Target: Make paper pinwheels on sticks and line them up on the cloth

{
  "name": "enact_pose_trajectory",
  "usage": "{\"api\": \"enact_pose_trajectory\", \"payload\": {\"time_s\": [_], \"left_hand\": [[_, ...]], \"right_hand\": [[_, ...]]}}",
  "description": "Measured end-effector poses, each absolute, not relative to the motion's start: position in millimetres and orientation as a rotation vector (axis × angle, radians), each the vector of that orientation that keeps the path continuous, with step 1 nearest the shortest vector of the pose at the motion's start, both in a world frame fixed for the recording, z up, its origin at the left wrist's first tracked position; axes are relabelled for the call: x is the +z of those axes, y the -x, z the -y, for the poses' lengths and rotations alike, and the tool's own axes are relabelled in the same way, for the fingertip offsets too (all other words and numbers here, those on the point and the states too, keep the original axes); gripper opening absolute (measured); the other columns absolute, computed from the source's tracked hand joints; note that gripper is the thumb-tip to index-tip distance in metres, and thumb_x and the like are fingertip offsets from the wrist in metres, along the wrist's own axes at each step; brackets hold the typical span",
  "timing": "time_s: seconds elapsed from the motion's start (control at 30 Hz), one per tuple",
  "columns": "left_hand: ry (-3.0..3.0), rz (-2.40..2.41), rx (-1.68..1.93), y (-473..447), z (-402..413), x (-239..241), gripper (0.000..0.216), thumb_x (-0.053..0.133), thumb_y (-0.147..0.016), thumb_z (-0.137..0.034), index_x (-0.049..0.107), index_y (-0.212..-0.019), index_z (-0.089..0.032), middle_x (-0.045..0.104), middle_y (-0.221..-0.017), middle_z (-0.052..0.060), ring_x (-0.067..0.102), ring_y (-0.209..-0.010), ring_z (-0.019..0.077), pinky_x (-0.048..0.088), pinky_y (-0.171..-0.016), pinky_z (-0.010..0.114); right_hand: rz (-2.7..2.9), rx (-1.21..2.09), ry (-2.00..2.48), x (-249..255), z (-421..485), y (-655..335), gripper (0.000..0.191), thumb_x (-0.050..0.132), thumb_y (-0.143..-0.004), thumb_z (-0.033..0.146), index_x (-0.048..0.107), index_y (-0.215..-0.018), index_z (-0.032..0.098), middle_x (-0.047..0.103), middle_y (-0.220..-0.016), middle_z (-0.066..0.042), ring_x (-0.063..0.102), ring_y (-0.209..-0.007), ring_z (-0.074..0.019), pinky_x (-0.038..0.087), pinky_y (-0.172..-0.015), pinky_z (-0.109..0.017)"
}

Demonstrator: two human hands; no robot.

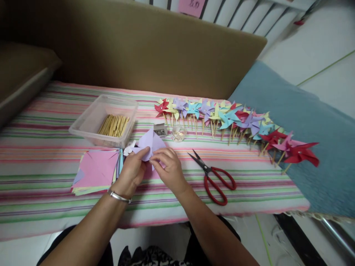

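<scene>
Both my hands meet over a lilac paper piece [149,142] on the striped cloth. My left hand [132,171], with a silver bangle on the wrist, pinches the paper's lower edge. My right hand [169,170] has its fingers closed on the same paper from the right. The paper's points stick up beyond my fingers. A stack of coloured paper squares [95,170], pink on top, lies just left of my left hand. Red-handled scissors [215,179] lie open to the right of my right hand.
A clear plastic tub [91,118] holding wooden sticks [113,125] stands behind the paper stack. A small box of pins [160,130] and a small clear dish [179,133] sit behind my hands. A long row of finished pinwheels [235,120] runs right onto a blue cushion [310,122].
</scene>
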State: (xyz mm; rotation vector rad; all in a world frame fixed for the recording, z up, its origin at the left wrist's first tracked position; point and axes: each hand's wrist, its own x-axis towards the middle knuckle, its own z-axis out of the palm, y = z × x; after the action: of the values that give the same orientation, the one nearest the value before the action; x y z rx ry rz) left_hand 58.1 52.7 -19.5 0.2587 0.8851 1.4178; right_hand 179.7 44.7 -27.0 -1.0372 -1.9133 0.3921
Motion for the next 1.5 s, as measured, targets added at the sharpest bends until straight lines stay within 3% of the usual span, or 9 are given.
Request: {"api": "enact_pose_trajectory", "payload": {"time_s": [0.4,0.6,0.8,1.07,1.5], "left_hand": [[-0.295,-0.937,1.354,-69.9,-47.6,-22.5,0.021,0.077,-0.061,-0.013,0.069,-0.080,-0.010,0.072,-0.080,0.005,0.065,-0.074,0.0145,0.050,-0.068,0.024],[-0.319,-0.946,1.336,-70.4,-45.5,-23.2,0.018,0.079,-0.057,-0.016,0.066,-0.069,-0.012,0.069,-0.067,0.000,0.062,-0.063,0.0112,0.047,-0.058,0.021],[-0.333,-0.941,1.324,-70.9,-43.8,-21.8,0.016,0.078,-0.059,-0.016,0.063,-0.065,-0.013,0.066,-0.063,-0.002,0.061,-0.062,0.0104,0.048,-0.058,0.021],[-0.384,-0.907,1.334,-74.1,-41.5,-20.6,0.015,0.077,-0.063,-0.020,0.069,-0.073,-0.012,0.071,-0.073,0.002,0.063,-0.068,0.0110,0.048,-0.064,0.021],[-0.435,-1.033,1.346,-74.8,-45.1,-29.6,0.030,0.080,-0.053,-0.019,0.070,-0.081,-0.011,0.072,-0.074,0.005,0.065,-0.069,0.0170,0.049,-0.069,0.028]], "right_hand": [[1.558,0.796,1.246,-25.8,-51.6,-186.5,0.007,0.066,-0.075,0.021,0.063,-0.069,0.020,0.061,-0.073,0.000,0.058,-0.074,-0.0153,0.046,-0.073,-0.027],[1.503,0.836,1.300,-28.1,-52.9,-186.4,0.006,0.064,-0.074,0.023,0.062,-0.069,0.021,0.061,-0.071,0.001,0.058,-0.072,-0.0151,0.046,-0.071,-0.027],[1.408,0.929,1.343,-31.8,-54.2,-184.5,0.009,0.064,-0.072,0.025,0.059,-0.066,0.021,0.060,-0.067,0.002,0.057,-0.066,-0.0146,0.046,-0.065,-0.026],[1.386,0.936,1.366,-34.2,-56.4,-184.9,0.009,0.060,-0.072,0.025,0.057,-0.065,0.021,0.058,-0.065,0.002,0.055,-0.064,-0.0147,0.044,-0.060,-0.025],[1.466,0.924,1.399,-31.7,-55.6,-185.8,0.008,0.059,-0.073,0.024,0.059,-0.066,0.020,0.060,-0.065,0.002,0.057,-0.064,-0.0143,0.045,-0.063,-0.026]]}}
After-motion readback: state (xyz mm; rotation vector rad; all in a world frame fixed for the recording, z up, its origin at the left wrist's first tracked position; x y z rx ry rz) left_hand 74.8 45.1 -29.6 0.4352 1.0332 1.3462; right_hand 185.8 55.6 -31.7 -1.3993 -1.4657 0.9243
